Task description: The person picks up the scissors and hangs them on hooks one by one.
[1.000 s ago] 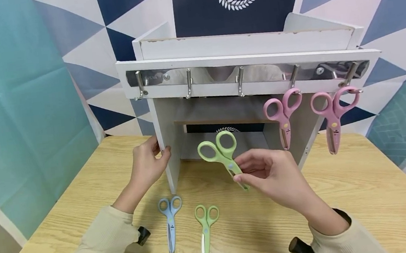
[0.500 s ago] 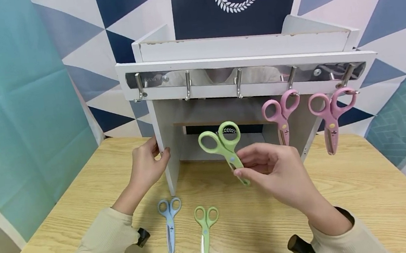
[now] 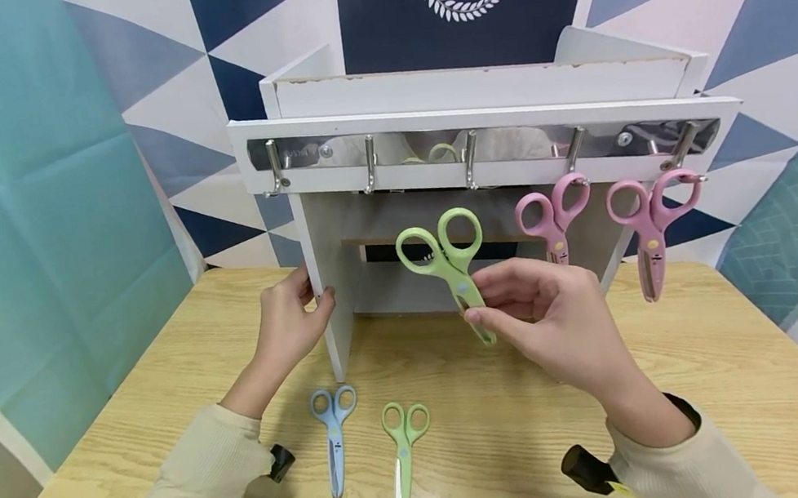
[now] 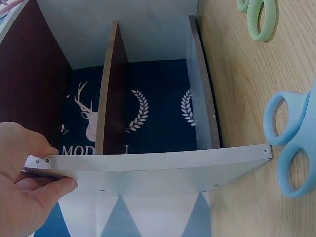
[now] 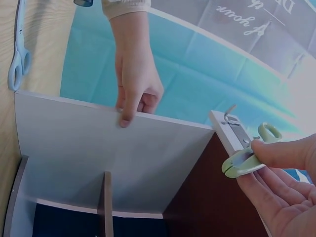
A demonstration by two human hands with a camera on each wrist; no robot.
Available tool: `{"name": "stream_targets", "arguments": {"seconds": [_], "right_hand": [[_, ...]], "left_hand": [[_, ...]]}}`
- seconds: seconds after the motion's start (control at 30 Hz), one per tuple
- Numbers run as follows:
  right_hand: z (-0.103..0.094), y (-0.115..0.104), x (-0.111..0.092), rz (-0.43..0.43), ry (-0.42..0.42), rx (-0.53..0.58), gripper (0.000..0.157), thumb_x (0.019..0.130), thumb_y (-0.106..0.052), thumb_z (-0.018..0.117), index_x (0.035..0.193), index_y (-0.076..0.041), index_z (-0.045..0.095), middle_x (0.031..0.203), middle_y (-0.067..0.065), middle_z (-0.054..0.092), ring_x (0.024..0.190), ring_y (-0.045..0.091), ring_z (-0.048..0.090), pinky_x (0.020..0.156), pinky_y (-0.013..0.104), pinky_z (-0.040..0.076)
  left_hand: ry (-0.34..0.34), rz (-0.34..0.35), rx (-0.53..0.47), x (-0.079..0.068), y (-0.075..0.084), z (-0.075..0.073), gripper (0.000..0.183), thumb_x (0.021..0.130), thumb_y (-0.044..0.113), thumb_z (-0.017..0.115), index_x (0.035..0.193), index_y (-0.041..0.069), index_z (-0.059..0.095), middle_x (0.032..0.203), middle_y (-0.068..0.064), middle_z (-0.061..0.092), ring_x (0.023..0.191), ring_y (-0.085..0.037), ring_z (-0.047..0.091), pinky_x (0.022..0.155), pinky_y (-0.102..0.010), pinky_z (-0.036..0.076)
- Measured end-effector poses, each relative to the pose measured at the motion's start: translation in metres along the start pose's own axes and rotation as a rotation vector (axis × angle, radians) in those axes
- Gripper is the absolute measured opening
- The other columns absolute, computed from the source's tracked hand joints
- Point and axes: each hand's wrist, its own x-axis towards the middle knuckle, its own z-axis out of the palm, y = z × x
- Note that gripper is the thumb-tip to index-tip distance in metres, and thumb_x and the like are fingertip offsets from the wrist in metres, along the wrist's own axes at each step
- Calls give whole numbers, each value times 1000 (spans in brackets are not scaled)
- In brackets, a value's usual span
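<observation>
My right hand pinches green scissors by the blade end, handle loops up, in front of the white shelf unit and below its hook rail. In the right wrist view the same green scissors sit between thumb and fingers. My left hand grips the front edge of the unit's left side panel, thumb on one face and fingers on the other, as the left wrist view also shows. Two pink scissors, one partly behind my right hand and one at far right, hang from the two right-hand hooks.
Blue scissors and another pair of green scissors lie on the wooden table in front of the unit. The three hooks further left, including the middle hook, bear nothing. A teal curtain hangs at the left.
My right hand has lifted the green scissors upward and slightly right, closer to the hook rail; their loops now reflect in its metal strip. My left hand keeps its place on the panel.
</observation>
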Motion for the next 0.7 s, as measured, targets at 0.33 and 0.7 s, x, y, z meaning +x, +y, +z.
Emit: {"name": "stream_targets", "arguments": {"seconds": [0.33,0.7], "right_hand": [[0,0,5,33,50,24,24,74,8,75,97,4,69,83,-12,74,71,6,72,64,24,61],[2,0,9,89,123,6,27,74,5,76,100,3,69,82,-20,72,76,3,72,67,20,61]], "left_hand": [[-2,0,-10,0,1,-1,26,83,1,63,107,-10,65,99,-26,72,96,-35,71,84,-45,59],[0,1,-10,0,1,-1,24,83,1,63,105,-10,65,97,-26,72,95,-35,71,83,-45,59]]}}
